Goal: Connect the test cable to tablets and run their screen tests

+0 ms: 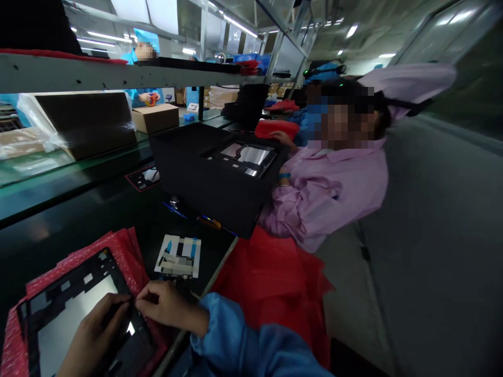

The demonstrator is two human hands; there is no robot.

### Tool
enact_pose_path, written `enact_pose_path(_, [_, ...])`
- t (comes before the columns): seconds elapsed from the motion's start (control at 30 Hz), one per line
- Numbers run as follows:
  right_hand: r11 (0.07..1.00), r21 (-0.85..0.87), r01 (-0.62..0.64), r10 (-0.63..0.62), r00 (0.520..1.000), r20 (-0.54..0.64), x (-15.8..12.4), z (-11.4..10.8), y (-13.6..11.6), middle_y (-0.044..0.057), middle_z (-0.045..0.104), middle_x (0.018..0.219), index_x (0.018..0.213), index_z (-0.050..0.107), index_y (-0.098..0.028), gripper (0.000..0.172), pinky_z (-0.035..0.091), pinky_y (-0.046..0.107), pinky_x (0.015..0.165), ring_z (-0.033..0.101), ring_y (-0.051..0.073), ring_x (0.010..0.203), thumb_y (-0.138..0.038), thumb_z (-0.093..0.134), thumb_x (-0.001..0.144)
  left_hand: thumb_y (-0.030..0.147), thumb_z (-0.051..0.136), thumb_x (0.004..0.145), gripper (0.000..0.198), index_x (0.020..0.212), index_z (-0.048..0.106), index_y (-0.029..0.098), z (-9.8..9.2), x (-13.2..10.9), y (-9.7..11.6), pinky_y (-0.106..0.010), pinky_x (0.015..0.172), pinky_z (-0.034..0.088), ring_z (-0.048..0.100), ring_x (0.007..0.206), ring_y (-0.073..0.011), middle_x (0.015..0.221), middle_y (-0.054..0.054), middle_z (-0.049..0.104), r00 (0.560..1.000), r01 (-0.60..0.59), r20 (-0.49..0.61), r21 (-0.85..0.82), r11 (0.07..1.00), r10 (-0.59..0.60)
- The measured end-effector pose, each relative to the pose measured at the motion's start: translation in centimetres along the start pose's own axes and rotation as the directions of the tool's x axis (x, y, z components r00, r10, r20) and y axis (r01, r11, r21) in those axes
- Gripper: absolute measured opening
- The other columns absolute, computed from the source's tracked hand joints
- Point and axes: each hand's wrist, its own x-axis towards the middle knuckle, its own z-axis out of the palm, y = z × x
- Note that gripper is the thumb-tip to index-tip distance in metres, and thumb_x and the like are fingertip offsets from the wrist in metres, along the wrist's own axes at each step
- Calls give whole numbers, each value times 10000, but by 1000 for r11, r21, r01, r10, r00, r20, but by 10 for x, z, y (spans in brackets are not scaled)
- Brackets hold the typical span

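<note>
Panel (pixel 66 319) lying beneath my left hand (pixel 94 330) | right hand (pixel 165 306) hovering nearer its right edge | fingers pinching, almost meeting; can't tell on what

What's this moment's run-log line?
left hand: at panel edge | right hand: same edge, beside left | panel: on red bubble wrap | grip: unclear

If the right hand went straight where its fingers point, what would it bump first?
The right hand would probably bump the left hand first, over the black panel; depth is hard to judge.
</note>
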Motion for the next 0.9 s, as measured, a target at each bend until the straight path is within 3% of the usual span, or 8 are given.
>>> enact_pose_path(0.43, [993,116,14,-19,999,44,0,-4,0,9,700,764,810,673,-192,134,502,271,717,649,152,738,-295,590,834,347,571,864,197,931,700,213,0,-2,9,-307,753,534,672,788,-183,860,-37,732,993,-92,-70,74,993,97])
enact_pose_path(0.9, [992,117,-44,36,997,68,1,-3,2,-1,663,697,768,646,-195,200,480,252,643,611,142,656,-378,586,821,286,555,885,159,933,682,203,3,-1,3,-285,707,519,662,775,-166,840,-27,715,983,-164,-69,97,982,171])
